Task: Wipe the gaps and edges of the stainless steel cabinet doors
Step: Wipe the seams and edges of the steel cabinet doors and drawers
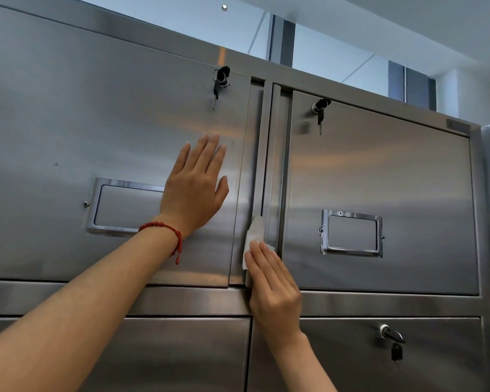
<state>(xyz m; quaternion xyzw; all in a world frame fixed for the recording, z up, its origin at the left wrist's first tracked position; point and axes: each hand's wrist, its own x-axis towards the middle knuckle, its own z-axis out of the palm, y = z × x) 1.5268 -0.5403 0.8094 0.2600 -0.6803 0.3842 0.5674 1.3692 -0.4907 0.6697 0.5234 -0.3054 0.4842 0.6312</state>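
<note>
Two upper stainless steel cabinet doors face me, the left door (82, 131) and the right door (393, 171), parted by a vertical post and gap (262, 154). My left hand (195, 185) lies flat with straight fingers on the left door near its right edge. My right hand (272, 290) presses a white wipe (253, 236) with straight fingers against the lower part of the gap, by the left door's edge. The wipe sticks up above my fingertips.
Keys hang from the locks on the left door (219, 83), the right door (320, 108) and a lower right door (393, 340). Framed label holders (351, 233) sit on both upper doors. A horizontal rail (379, 304) divides upper and lower doors.
</note>
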